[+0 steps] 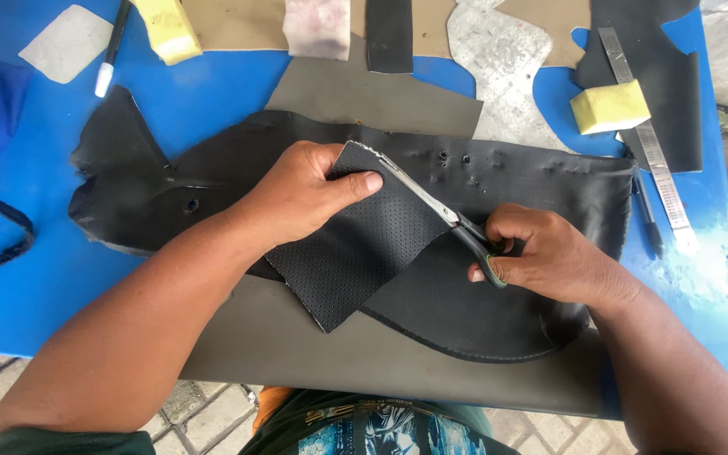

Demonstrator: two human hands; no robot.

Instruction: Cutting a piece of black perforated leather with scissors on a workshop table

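The left hand (297,198) pinches the upper corner of a black perforated leather sheet (355,244), thumb on top and fingers curled under its edge. The right hand (541,253) is clenched through the dark handles of a pair of steel-bladed scissors (440,211), whose blades run toward ten o'clock along the sheet's upper right edge, touching it. The perforated sheet lies at the middle of the work surface, its lower corner pointing to six o'clock.

Under it spreads a large, irregular piece of smooth black leather (145,194), with small punched holes toward one o'clock. Beneath that lies a flat grey mat (297,345), reaching the near edge of the blue table (35,270).

At two o'clock from the hands sits a yellow foam block (608,107), just beside a long steel ruler (650,143) that lies over another black leather offcut (676,101). At twelve o'clock are a pale grey cut-out pattern (503,59) and tan sheet material (238,21). At eleven o'clock rests a second yellow foam block (168,29), next to a black pen with a white tip (111,50) and a pale rounded patch (65,44). No packages, labels or signs can be made out.
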